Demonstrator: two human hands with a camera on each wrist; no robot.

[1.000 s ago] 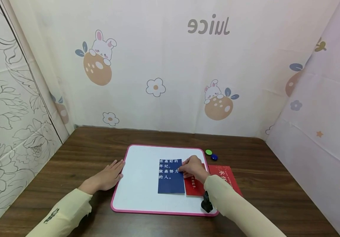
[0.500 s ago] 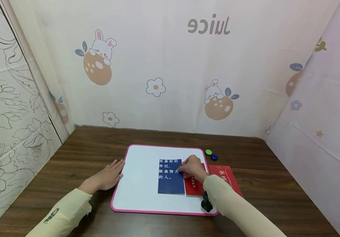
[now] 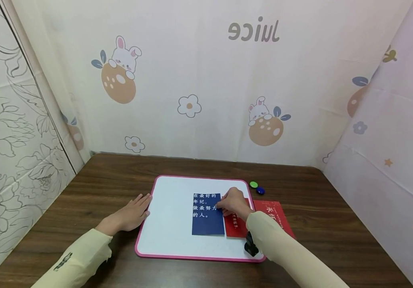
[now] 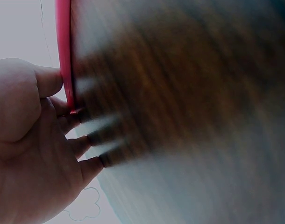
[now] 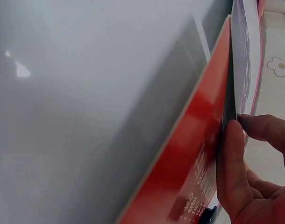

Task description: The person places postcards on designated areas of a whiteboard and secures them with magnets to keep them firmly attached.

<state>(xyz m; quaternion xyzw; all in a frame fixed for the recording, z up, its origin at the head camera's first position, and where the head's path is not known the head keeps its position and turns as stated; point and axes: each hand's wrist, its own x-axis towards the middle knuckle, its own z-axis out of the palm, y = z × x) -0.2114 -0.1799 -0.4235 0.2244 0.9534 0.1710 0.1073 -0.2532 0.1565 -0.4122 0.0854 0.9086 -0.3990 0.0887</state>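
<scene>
- Your right grip (image 3: 234, 201) is narrow, thumb and forefinger pinching the right edge of the blue card (image 3: 206, 224).
- Your left grip (image 3: 130, 214) holds nothing — its fingers lie straight, the tips at the left side of the pink rim (image 3: 199, 259) of the whiteboard (image 3: 170, 224).
- That blue card is a thin rectangle with four lines of white characters, lying on the right half of the board.
- You have a smooth, glossy board with rounded corners, set on a dark wood-grained worktop (image 3: 120, 170).
- Just beside the blue card, partly behind your hand, is the inner red card (image 3: 236, 230), with pale lettering; the outer red card (image 3: 276, 214) sits past the board's right rim, partly covered by your cream cloth sleeve (image 3: 292, 252).
- Near the board's upper right corner you have the round green disc (image 3: 253, 185) and the round blue disc (image 3: 260, 191).
- Count in view: one board, one blue card, two red cards, two discs — one green, one blue.
</scene>
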